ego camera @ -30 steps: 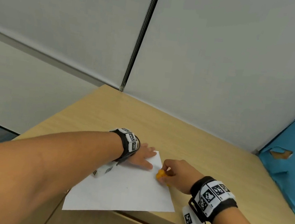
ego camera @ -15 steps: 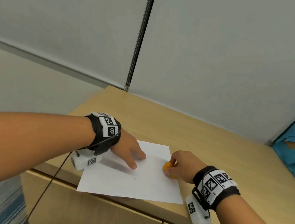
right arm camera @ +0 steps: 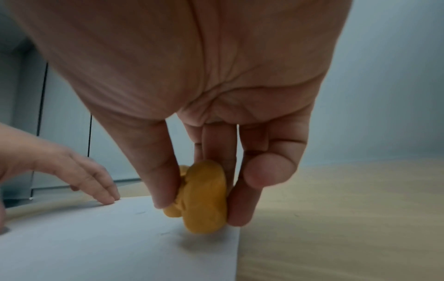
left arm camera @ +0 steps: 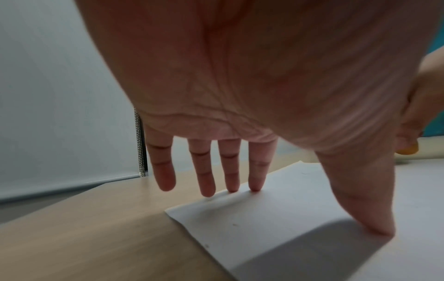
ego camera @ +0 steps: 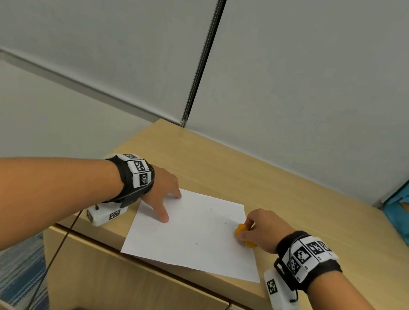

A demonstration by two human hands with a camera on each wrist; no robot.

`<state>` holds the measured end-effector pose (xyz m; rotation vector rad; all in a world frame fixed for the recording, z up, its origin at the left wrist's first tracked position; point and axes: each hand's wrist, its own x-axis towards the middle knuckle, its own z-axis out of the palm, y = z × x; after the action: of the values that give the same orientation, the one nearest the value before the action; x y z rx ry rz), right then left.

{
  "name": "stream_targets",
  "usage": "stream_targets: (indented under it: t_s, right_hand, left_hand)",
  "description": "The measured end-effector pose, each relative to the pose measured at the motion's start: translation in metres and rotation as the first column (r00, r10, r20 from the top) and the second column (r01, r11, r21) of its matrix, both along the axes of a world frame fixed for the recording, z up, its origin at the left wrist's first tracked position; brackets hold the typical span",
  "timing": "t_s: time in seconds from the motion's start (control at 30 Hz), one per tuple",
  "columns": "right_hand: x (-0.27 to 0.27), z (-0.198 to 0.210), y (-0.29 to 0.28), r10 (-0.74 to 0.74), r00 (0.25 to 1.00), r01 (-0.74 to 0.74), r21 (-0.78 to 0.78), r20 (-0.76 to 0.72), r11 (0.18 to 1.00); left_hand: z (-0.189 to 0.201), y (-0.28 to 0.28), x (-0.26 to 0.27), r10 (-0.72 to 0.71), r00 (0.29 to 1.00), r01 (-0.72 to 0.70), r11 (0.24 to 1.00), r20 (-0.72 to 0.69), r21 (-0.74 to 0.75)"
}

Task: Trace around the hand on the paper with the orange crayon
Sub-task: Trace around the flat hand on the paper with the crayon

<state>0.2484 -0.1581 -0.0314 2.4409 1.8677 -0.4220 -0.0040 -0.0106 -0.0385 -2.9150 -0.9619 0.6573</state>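
Right hand [ego camera: 264, 229] pinching chunky orange crayon [right arm camera: 204, 199] between thumb and fingers, crayon just above right edge of white paper [ego camera: 194, 237], left hand [ego camera: 163, 193] spread flat-fingered, thumb and fingertips touching paper's left edge, sheet on light wooden cabinet top [ego camera: 260, 178], wrist bands with printed markers.

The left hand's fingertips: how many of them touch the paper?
3 appear to touch the paper: thumb, index, middle. The left hand keeps two others off it.

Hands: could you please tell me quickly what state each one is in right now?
Left hand: open, fingertips on the paper.
Right hand: pinching the crayon.
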Motion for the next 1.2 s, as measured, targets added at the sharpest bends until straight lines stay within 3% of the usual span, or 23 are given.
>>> stream_targets:
  t_s: [0.27, 0.43, 0.57, 0.67, 0.77, 0.97, 1.13, 1.2]
  right_hand:
    - [-0.003, 0.018, 0.022, 0.051, 0.987, -0.038, -0.087, 0.153, 0.996]
    - [-0.035, 0.017, 0.059, 0.137, 0.990, -0.137, -0.022, 0.010, 0.990]
    - [-0.056, -0.002, 0.079, 0.156, 0.984, -0.158, -0.016, -0.091, 0.987]
    - [-0.057, -0.013, 0.085, 0.178, 0.975, -0.180, -0.003, -0.130, 0.984]
    - [-0.052, -0.020, 0.087, 0.218, 0.974, -0.218, 0.008, -0.067, 0.976]
    - [-0.042, -0.027, 0.094, 0.287, 0.957, -0.286, -0.027, 0.047, 0.958]
    - [-0.051, -0.025, 0.097, 0.326, 0.927, -0.329, -0.011, 0.184, 0.944]
    - [-0.059, -0.027, 0.093, 0.385, 0.906, -0.389, -0.015, 0.174, 0.921]
  left_hand:
    - [-0.004, 0.004, 0.012, -0.065, 0.989, 0.074, 0.995, 0.131, -0.068]
    - [-0.006, -0.002, 0.019, -0.132, 0.983, 0.145, 0.985, 0.130, -0.092]
    - [-0.003, 0.005, 0.021, -0.147, 0.964, 0.164, 0.985, 0.223, -0.059]
    - [-0.003, 0.016, 0.027, -0.106, 0.984, 0.114, 0.992, 0.140, -0.055]
    - [-0.016, 0.024, 0.028, -0.091, 0.995, 0.092, 0.995, 0.038, -0.047]
    - [-0.047, 0.038, 0.025, 0.032, 0.998, -0.024, 0.987, 0.052, -0.157]
    - [-0.052, 0.041, 0.025, 0.044, 0.997, -0.033, 0.984, 0.060, -0.174]
    - [-0.051, 0.040, 0.025, 0.040, 0.998, -0.030, 0.986, 0.055, -0.163]
